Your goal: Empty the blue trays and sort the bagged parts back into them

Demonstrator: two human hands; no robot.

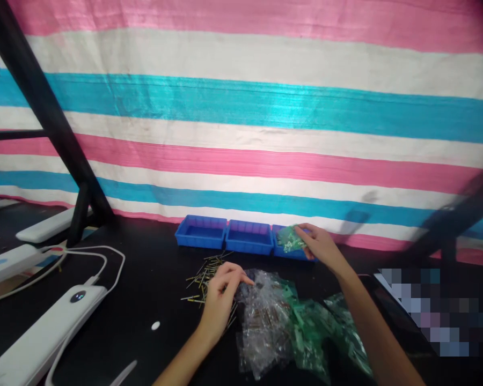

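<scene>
My right hand [321, 246] is closed on a small green plastic bag [290, 239] and holds it over the rightmost of three blue bins [282, 251]. My left hand [222, 296] rests with curled fingers on the black table, its fingertips touching a pile of thin metal pins [203, 273] and the edge of a clear plastic bag [261, 316]. What the left fingers pinch, if anything, is hidden. Beside the clear bag lies a heap of green plastic bags [324, 327].
Two more blue bins [201, 231] [249, 237] stand in a row against the striped pink, white and blue cloth. White power strips and cables [44, 332] lie at the left. A black frame post [44, 107] slants up at the left. A small white speck [155, 325] lies on the table.
</scene>
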